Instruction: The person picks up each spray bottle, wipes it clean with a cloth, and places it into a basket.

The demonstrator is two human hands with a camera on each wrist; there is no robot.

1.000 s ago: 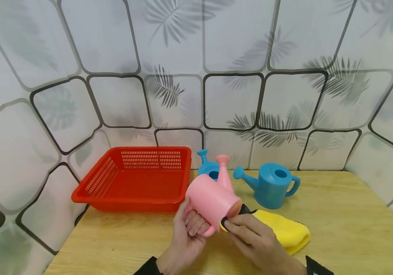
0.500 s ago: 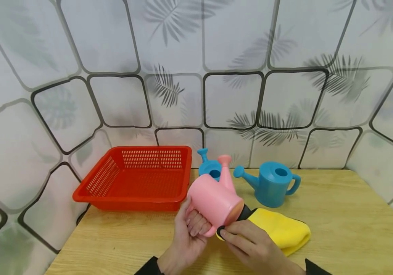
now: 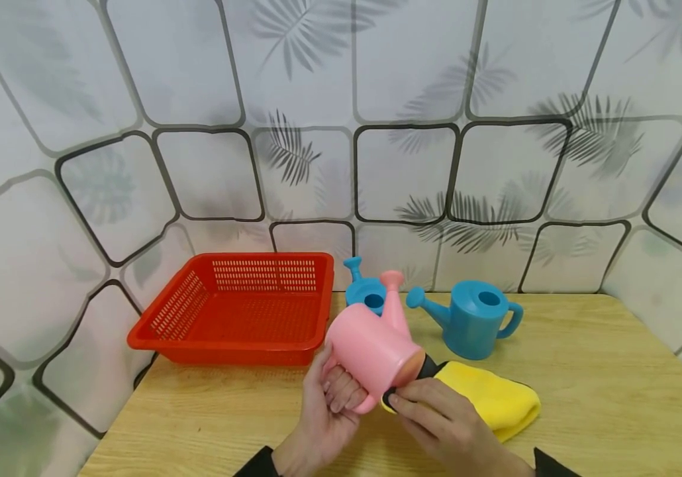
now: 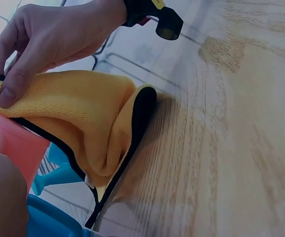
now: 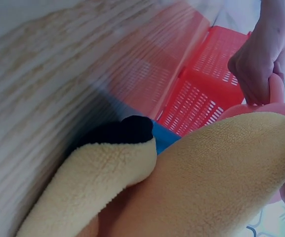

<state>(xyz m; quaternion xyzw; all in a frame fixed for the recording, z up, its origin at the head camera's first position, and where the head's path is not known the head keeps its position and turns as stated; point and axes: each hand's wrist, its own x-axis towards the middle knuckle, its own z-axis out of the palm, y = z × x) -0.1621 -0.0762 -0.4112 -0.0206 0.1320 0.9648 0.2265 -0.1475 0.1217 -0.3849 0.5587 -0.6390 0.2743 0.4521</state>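
Observation:
A pink watering can (image 3: 371, 348) is held tilted above the table, its spout pointing up and its base turned to the right. My left hand (image 3: 328, 414) grips the can by its handle, fingers curled through it. My right hand (image 3: 445, 417) pinches a yellow cloth (image 3: 490, 397) with black edging against the can's base. The rest of the cloth hangs down to the right, as the left wrist view also shows, where the thumb presses on the yellow cloth (image 4: 83, 106). In the right wrist view the cloth (image 5: 221, 168) covers much of the can.
A red plastic basket (image 3: 234, 354) with perforated walls stands at the back left. One blue watering can (image 3: 475, 321) sits behind the cloth; another blue watering can (image 3: 363, 289) stands farther back, partly hidden by the pink one. The wooden table (image 3: 603, 384) meets a patterned wall covering (image 3: 400, 172).
The right hand with the cloth edge moved slightly down from the can's base, then back up against it. The left hand and the pink can have barely shifted.

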